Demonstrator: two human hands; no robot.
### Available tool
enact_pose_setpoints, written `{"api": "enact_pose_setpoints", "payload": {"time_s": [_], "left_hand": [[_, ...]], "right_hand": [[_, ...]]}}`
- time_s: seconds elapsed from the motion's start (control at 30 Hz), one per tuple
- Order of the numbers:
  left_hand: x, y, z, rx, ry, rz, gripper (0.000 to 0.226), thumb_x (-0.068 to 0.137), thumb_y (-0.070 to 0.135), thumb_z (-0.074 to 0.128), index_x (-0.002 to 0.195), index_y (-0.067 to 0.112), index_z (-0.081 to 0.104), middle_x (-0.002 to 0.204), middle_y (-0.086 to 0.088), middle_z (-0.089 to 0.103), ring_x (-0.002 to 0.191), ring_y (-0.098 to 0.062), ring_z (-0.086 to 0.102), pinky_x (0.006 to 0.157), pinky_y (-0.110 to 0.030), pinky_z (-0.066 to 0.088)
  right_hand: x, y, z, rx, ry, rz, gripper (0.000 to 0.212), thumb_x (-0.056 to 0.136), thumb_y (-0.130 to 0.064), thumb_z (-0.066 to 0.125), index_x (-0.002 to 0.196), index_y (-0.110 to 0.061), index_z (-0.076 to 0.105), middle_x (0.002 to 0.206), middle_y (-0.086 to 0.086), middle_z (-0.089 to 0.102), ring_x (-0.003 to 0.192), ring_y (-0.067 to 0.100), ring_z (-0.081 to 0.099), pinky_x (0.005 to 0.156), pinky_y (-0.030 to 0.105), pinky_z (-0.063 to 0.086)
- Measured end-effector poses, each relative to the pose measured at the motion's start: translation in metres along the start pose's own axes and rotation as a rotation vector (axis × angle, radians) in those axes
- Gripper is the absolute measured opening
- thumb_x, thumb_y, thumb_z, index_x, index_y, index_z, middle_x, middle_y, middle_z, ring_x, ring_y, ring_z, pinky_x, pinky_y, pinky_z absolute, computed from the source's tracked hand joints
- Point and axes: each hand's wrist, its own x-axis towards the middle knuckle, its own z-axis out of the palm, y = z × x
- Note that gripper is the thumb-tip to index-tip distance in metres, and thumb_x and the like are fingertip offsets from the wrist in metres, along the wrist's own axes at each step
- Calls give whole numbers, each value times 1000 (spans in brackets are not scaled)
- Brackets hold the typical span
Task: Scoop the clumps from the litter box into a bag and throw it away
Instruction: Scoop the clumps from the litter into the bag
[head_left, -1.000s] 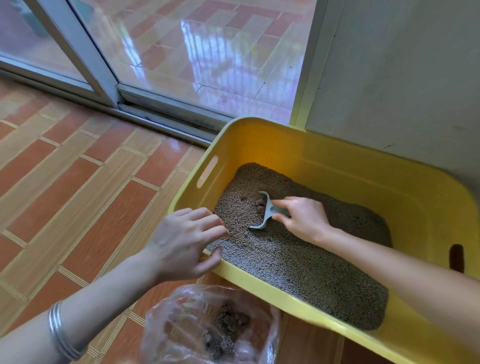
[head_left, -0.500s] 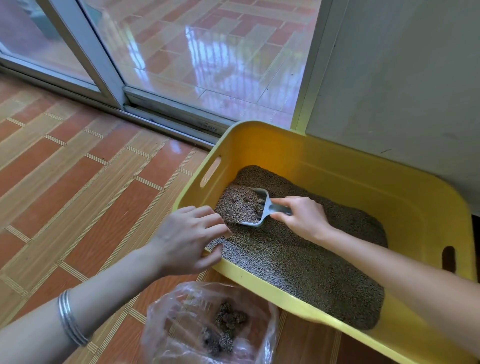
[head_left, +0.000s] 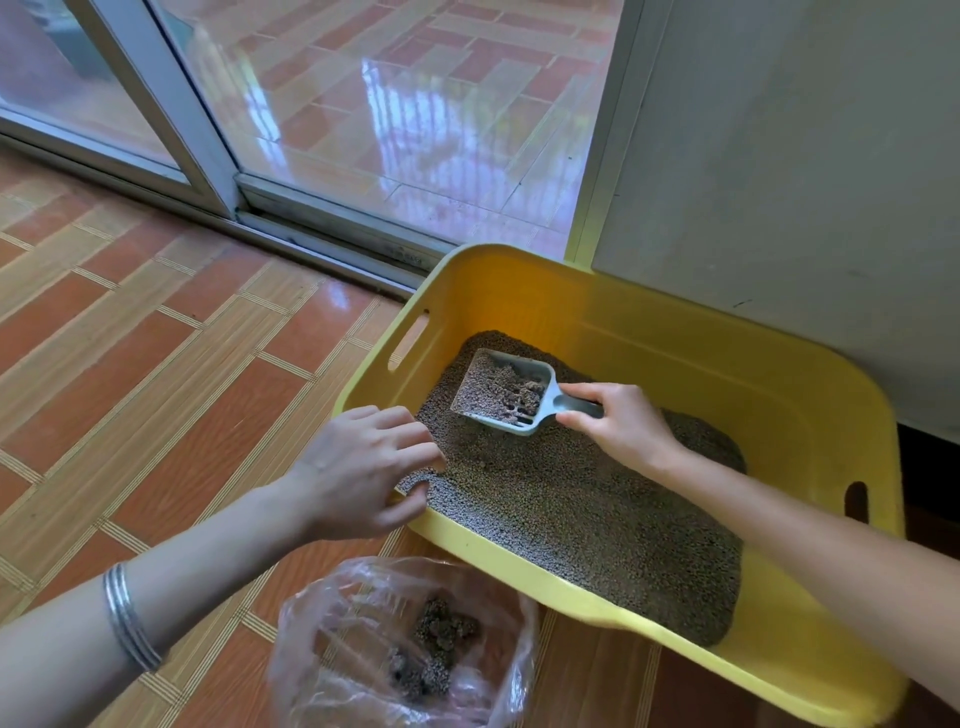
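On the far left I see my left forearm wearing a silver bangle, stretched over the tiled floor. My left hand grips the near-left rim of the yellow litter box, fingers curled over the edge and thumb underneath. Just below it on the floor sits a clear plastic bag, mouth open, with a few dark clumps at its bottom. Moving right, the grey litter fills the box floor. A pale grey slotted scoop hangs just above the litter at the box's left end, holding granules and lumps. My right hand is closed on the scoop's handle. Behind the box are a sliding glass door and a grey wall.
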Motion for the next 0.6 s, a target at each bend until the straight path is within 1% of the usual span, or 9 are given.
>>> {"api": "enact_pose_setpoints", "payload": {"time_s": [0.1,0.17,0.23,0.27,0.37,0.47,0.53,0.6], "left_hand": [[0,1,-1,12,-3,1,25,78,39,48,88,28,69,83,10,67,80,-15,62,58,-26,48],[0,1,-2,25,-4,0,27,79,39,46,88,26,69,83,9,66,79,-16,62,57,-27,48],[0,2,-3,29,-1,-2,28,79,39,45,88,26,69,82,9,66,78,-16,62,57,-27,48],[0,2,-3,29,0,-4,29,79,39,45,87,27,69,82,9,66,78,-15,62,57,-27,48],[0,4,-4,26,2,-9,29,79,39,45,87,28,70,82,10,66,78,-14,62,58,-25,47],[0,4,-5,29,-2,-10,29,79,39,44,87,28,70,81,10,66,77,-14,61,58,-24,46],[0,4,-5,33,-5,-10,29,79,39,45,87,28,70,82,10,67,77,-13,61,58,-24,46],[0,4,-4,39,-8,-10,29,78,40,45,87,28,70,82,10,67,78,-14,61,59,-24,46]], "right_hand": [[-3,0,-6,41,11,2,44,83,-25,68,125,-15,58,125,0,61,103,12,60,87,30,49],[-6,1,-10,64,16,9,43,83,-26,68,124,-16,59,122,-1,63,96,9,59,82,28,48],[-9,2,-13,80,-14,10,43,82,-27,68,123,-17,59,122,-2,63,94,6,57,79,25,46],[-11,3,-15,75,-30,10,43,82,-28,68,123,-18,59,122,-2,63,96,6,57,81,26,46],[-17,6,-20,32,-32,30,43,83,-30,68,124,-20,59,121,-4,63,95,9,59,85,34,51],[-21,10,-25,15,-27,39,43,82,-30,68,123,-21,59,119,-5,64,92,9,59,82,32,50],[-23,12,-27,-3,-11,59,43,82,-32,67,123,-23,59,119,-5,64,93,10,60,83,35,51],[-26,15,-27,-31,-30,67,42,83,-33,67,123,-23,59,120,-7,64,94,8,59,83,33,51]]}}
